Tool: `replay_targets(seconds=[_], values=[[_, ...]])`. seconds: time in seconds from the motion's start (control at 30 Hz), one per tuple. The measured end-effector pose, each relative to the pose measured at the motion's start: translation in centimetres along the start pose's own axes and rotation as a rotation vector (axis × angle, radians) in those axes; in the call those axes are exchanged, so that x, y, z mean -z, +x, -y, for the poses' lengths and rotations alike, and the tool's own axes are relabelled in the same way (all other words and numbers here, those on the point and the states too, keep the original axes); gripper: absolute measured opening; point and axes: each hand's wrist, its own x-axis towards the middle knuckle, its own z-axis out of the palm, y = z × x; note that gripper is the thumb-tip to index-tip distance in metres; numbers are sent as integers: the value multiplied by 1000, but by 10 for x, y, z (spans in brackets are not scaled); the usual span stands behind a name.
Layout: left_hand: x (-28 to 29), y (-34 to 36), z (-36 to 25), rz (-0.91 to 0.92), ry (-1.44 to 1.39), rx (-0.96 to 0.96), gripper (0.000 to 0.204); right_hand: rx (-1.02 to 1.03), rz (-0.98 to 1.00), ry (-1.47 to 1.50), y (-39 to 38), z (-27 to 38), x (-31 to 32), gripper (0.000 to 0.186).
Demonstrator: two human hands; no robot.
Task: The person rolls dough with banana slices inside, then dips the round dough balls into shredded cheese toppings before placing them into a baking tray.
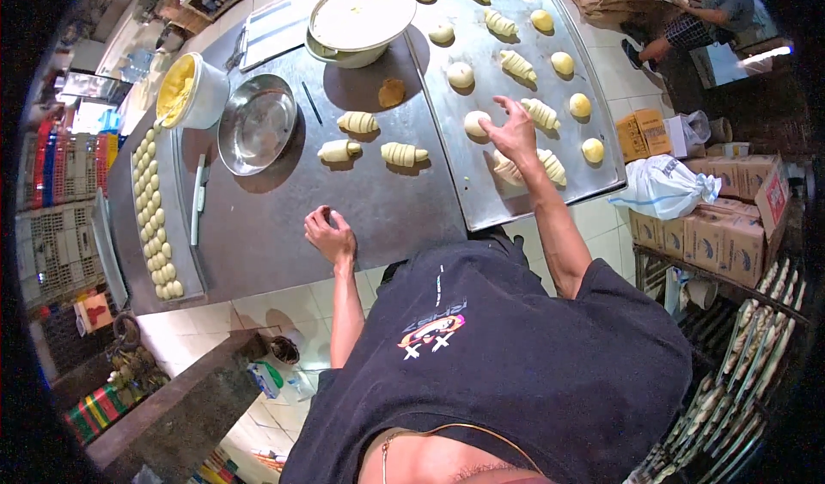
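My right hand (pixel 514 131) is over the metal baking tray (pixel 481 199), fingers spread. Its thumb touches or nearly touches the edge of a round pale dough ball (pixel 474 124). Rows of dough balls, ridged rolled dough pieces (pixel 517 67) and yellow-topped dough balls (pixel 579 105) lie on this tray; my forearm partly covers the nearest rolled pieces. Near the table's front edge, my left hand (pixel 331 236) is loosely curled, with a gap between thumb and fingers and nothing visible in it. Beyond it on the table are three ridged dough rolls (pixel 404 155) and a brown lump (pixel 391 93).
A lidded pot (pixel 361 20) stands at the back. Left of it are a steel bowl (pixel 257 125), a white bucket (pixel 196 93) with yellow filling, and a tray of small dough balls (pixel 155 226). Cardboard boxes (pixel 718 239) stand at right. A person (pixel 713 15) sits far right.
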Motion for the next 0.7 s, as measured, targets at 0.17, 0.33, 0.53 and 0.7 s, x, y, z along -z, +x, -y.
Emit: replay_targets(seconds=[0.17,0.33,0.53,0.7], values=[[-2,1,1,0,39,-2,18,13,232,-50,11,-5,-8,71],[0,4,-4,-47,38,-21,18,98,293,-233,11,-3,-34,61],[-2,2,-1,-52,82,8,20,78,253,-303,5,-3,-45,55],[-1,1,0,-45,85,7,20,91,241,-342,11,-2,-49,50]])
